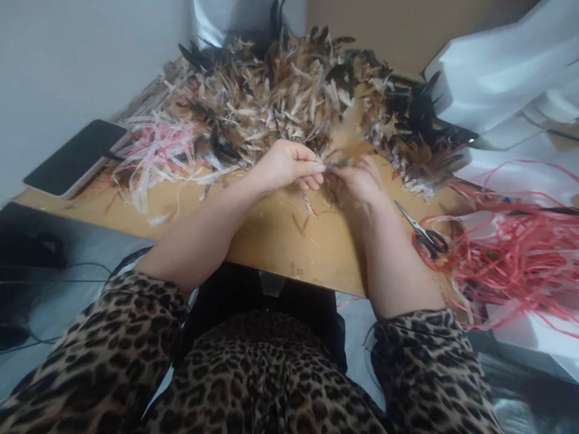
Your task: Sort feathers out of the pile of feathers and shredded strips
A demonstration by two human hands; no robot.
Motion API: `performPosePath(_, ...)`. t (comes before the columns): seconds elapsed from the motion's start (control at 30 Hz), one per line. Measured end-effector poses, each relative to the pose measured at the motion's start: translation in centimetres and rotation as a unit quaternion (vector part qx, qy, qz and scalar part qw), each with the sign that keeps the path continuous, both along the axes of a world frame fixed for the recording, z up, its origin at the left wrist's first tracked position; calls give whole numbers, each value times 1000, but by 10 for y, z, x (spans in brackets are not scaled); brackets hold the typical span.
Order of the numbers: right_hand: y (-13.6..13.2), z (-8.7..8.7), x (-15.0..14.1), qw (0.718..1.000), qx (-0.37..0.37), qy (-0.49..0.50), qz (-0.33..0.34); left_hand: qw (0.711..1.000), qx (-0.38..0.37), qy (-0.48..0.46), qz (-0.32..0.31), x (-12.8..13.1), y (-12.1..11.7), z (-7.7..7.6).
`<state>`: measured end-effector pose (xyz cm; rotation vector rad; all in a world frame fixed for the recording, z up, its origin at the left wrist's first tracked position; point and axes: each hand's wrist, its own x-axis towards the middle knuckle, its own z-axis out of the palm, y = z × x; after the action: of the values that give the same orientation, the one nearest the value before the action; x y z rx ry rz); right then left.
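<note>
Over the front of the wooden table, my two hands meet fingertip to fingertip. My left hand is closed in a pinch at the quill end of a brown feather. Closed on the same feather from the other side is my right hand, partly smeared by motion. The feather's vane stands up behind the fingers and looks blurred. Just beyond both hands lies a large heap of brown, white and black feathers.
On the left rest a phone and a bundle of white and pink strips. Scissors lie right of my right forearm. Tangled red strips spread at the far right, below a white sewing machine. A wall borders the left side.
</note>
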<state>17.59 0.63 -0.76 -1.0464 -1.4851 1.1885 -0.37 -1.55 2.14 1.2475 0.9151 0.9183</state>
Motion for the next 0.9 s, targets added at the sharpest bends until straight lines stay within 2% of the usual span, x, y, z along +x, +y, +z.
performPosePath(0.07,-1,-5,-8,998,-3,67,-17,999,-9,-18,41,1,3,-3)
performPosePath(0.17,-6,-4,-15,997,2,65,-31,996,-27,-30,77,3,6,-7)
performPosePath(0.4,-21,11,-21,994,64,-58,-68,993,-44,-31,109,5,8,-8)
performPosePath(0.57,-27,15,-21,967,141,-197,-74,990,-43,7,133,5,9,-9)
performPosePath(0.73,-35,20,-20,914,244,-320,-54,987,26,91,128,3,10,-12)
performPosePath(0.83,-39,25,-18,877,293,-379,-36,975,114,171,85,1,8,-16)
performPosePath(0.9,-40,29,-15,863,304,-403,-25,959,176,219,41,-1,5,-18)
